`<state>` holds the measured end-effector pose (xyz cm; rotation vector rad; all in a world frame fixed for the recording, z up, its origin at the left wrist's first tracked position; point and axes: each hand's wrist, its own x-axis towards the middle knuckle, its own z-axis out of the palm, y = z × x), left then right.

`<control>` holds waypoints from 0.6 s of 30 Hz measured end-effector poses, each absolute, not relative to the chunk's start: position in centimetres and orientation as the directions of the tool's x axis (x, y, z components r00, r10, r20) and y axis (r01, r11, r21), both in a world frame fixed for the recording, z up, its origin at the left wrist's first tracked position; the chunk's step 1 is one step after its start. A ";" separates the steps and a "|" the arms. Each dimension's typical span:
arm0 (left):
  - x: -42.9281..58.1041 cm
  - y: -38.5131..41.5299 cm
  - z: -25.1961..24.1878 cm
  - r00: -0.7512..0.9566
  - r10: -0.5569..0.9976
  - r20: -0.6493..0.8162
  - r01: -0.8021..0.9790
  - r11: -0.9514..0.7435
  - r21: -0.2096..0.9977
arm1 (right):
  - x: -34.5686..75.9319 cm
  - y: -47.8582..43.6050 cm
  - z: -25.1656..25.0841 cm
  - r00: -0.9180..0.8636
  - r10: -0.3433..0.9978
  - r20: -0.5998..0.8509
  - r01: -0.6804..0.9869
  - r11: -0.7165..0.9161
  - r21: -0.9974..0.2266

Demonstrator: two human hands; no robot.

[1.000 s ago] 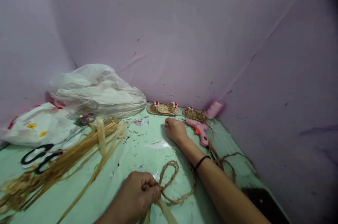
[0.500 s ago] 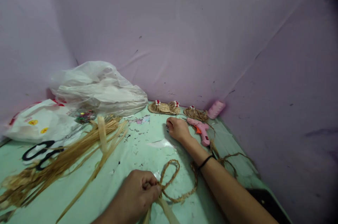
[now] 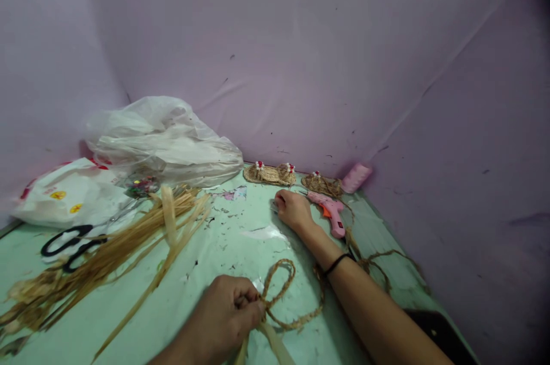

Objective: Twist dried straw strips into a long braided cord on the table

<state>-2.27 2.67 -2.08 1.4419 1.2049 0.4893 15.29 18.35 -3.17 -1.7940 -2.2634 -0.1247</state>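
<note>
- A braided cord (image 3: pixel 296 325) is pinched between thumb and fingers of the left hand (image 3: pixel 226 313) at near centre; its loops are spread to the right over a green table (image 3: pixel 223 244).
- Pale strips (image 3: pixel 275 344) are seen just below that grip.
- The right hand (image 3: pixel 295 211) is stretched towards far centre, fingers curled; whether anything is held cannot be told.
- A pink glue gun (image 3: pixel 329 204) is placed just right of it.
- Beaded woven slippers (image 3: pixel 270 175) and a pink spool (image 3: pixel 356 177) are lined up by the far wall.
- At left, straw (image 3: pixel 124 244) and black-handled scissors (image 3: pixel 50 250) are laid nearer than a plastic bag (image 3: pixel 172 144).
</note>
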 end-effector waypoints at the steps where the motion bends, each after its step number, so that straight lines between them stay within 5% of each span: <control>1: -2.3 2.6 -2.1 0.392 0.862 -0.323 0.390 0.162 0.906 | 15.1 18.3 -3.1 -0.227 0.941 0.249 0.965 0.252 -0.072; 18: -2.3 2.4 -2.9 0.365 0.881 -0.302 0.408 0.140 0.902 | 14.2 18.3 -2.8 -0.274 0.953 0.127 0.961 0.268 0.062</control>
